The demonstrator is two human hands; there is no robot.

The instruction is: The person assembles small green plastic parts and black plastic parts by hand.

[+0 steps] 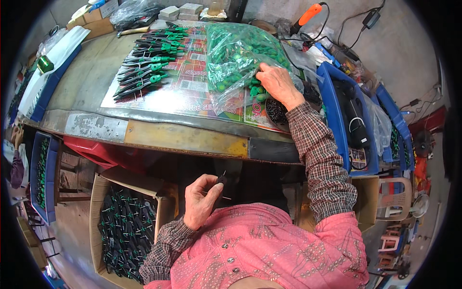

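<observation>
My left hand (201, 200) is closed, low in front of my body. Between its thumb and fingers is a small black part (222, 180) with thin metal pins sticking out. My right hand (279, 84) reaches over the table onto a clear plastic bag (231, 36) and grips its near edge with bent fingers. Inside the bag lie many small round green parts (260, 91), some showing at its mouth. Just below my right wrist stands a dark round container of small dark pieces (275, 111). To the left, black-and-green assembled pieces (149, 72) lie in a row.
A cardboard box (98, 207) full of black parts with pins sits below the table edge (187, 137), to my left. Blue bins (337, 91) flank the table's right end. An orange-handled tool (307, 18) with a cable stands at the back.
</observation>
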